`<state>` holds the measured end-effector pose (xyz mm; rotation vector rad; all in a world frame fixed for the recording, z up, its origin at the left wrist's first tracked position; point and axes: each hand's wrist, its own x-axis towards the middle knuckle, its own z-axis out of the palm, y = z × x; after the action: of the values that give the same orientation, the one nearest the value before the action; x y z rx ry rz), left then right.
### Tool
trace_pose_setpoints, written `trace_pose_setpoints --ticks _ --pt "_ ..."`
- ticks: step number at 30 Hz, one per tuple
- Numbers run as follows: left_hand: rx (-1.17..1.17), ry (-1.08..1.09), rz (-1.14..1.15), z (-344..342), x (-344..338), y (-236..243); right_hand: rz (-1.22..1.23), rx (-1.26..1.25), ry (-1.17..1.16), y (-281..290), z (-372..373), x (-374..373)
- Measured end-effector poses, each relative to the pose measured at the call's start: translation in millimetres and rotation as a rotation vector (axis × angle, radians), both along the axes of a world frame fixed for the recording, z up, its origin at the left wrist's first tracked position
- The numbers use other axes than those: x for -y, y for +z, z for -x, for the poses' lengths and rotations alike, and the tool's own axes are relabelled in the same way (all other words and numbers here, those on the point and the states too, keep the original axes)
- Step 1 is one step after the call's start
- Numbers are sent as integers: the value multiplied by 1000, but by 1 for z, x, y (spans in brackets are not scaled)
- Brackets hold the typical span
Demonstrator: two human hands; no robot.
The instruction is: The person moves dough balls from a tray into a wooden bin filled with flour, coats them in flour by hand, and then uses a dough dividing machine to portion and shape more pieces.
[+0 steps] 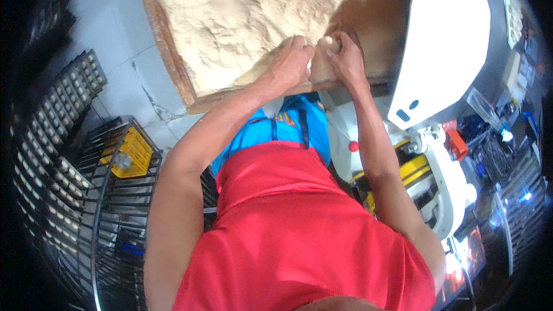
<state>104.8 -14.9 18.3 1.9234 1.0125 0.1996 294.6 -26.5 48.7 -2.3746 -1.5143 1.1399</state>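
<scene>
A wooden table (167, 40) with a raised edge stands in front of me, spread with pale, crumb-like powder (230, 29). At its near edge my left hand (291, 62) is closed, with curled fingers. A bit of pale dough (309, 64) shows beside its thumb. Just to the right, my right hand (347, 57) pinches a small, rounded piece of pale dough (328, 41) between thumb and fingers. The two hands are close together but apart, over bare brown wood beside the powder. The fingers hide most of the left hand's dough.
On the left, a rack holds trays (69, 89) of small pale rounds, beside a yellow crate (135, 152) and black metal bars. A white machine (443, 178) with a large white panel (446, 40) stands close on my right. Cluttered objects lie beyond it.
</scene>
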Motion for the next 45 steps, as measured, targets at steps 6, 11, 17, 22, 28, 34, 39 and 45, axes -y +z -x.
trace_pose_setpoints --ticks 6,11,17,22,28,34,39,45 --pt "-55 345 313 40 -72 33 -328 -61 80 6 11 -65" --pt "87 341 -462 76 -155 -45 -834 -28 247 -41 2 -140" --pt "-109 215 -437 70 -85 -32 -691 97 495 -53 4 -78" --pt "-42 213 -273 80 -118 -22 -681 5 429 -35 2 -102" --pt "68 466 -122 60 -194 -3 -578 -50 54 -29 -12 -156" --pt "-337 272 -543 54 -238 6 -636 476 115 -19 -8 -198" --pt "127 537 -543 36 -159 4 -694 35 -3 -2 -7 -151" --pt "-491 -97 -619 -17 -22 40 -727 -322 -51 92 43 -76"
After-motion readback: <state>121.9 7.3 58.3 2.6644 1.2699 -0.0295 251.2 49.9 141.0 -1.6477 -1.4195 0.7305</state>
